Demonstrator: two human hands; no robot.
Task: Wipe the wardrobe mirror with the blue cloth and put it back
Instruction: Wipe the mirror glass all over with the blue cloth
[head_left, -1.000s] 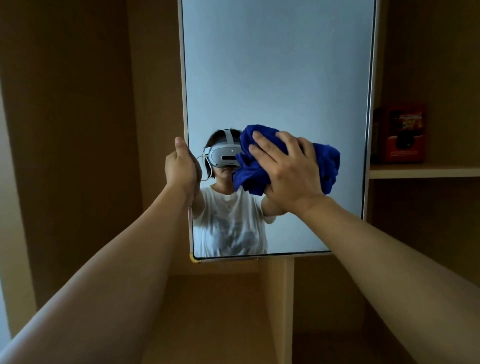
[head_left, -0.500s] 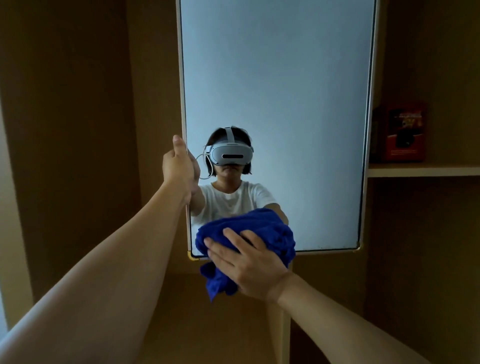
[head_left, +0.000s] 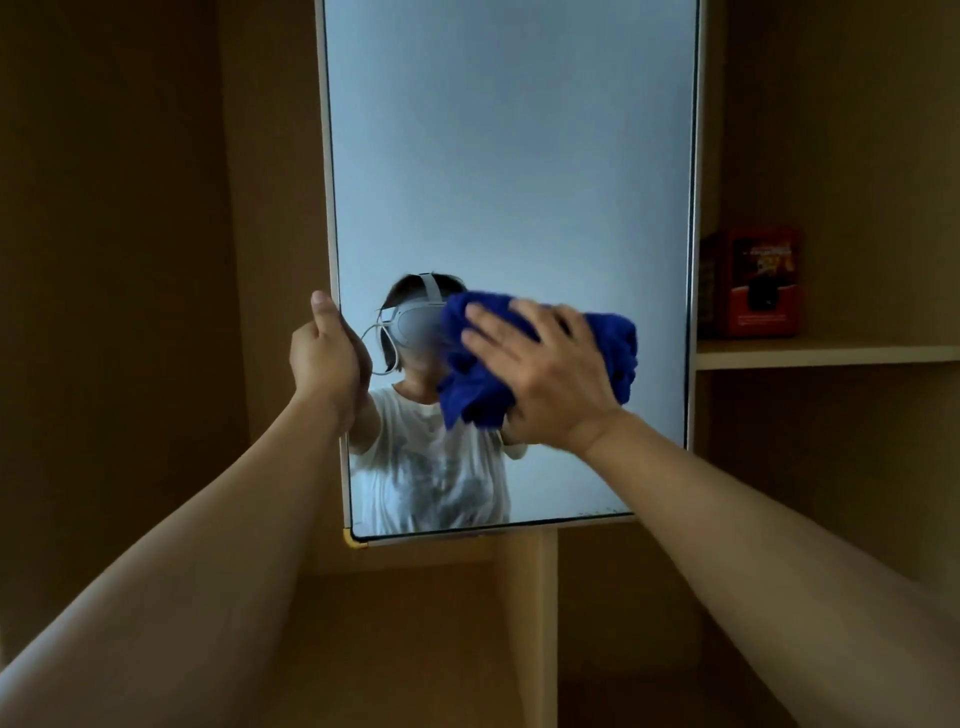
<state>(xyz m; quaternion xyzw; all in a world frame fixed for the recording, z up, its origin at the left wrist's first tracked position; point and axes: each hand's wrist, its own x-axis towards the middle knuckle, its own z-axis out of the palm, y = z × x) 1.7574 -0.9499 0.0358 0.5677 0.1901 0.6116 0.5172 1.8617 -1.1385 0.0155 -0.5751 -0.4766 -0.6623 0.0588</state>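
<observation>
Filling most of the view, the wooden wardrobe (head_left: 130, 260) stands with bare brown panels on the left and an upright divider (head_left: 540, 623) below the middle. Hung in front of it is the tall mirror (head_left: 509, 156), framed in a pale edge with a yellow corner cap (head_left: 356, 541) at its lower left; the glass reflects a person in a white shirt wearing a headset, partly hidden.

On the right, a shelf (head_left: 826, 353) juts out beside the mirror's edge, and a red box (head_left: 750, 283) sits on it, close to the frame.

Both bare forearms reach up from the bottom corners. The right hand (head_left: 545, 379) lies spread over the blue cloth (head_left: 615, 343) — fingers straight and fanned, palm pressing the bunched fabric flat against the lower half of the glass, right of centre. Cloth shows above the fingers, past the knuckles on the right, and hangs in a fold below the thumb side.

The left hand (head_left: 327, 358) grips the mirror's left edge — fingers curled round the frame, thumb pointing upward along it, level with the cloth.
</observation>
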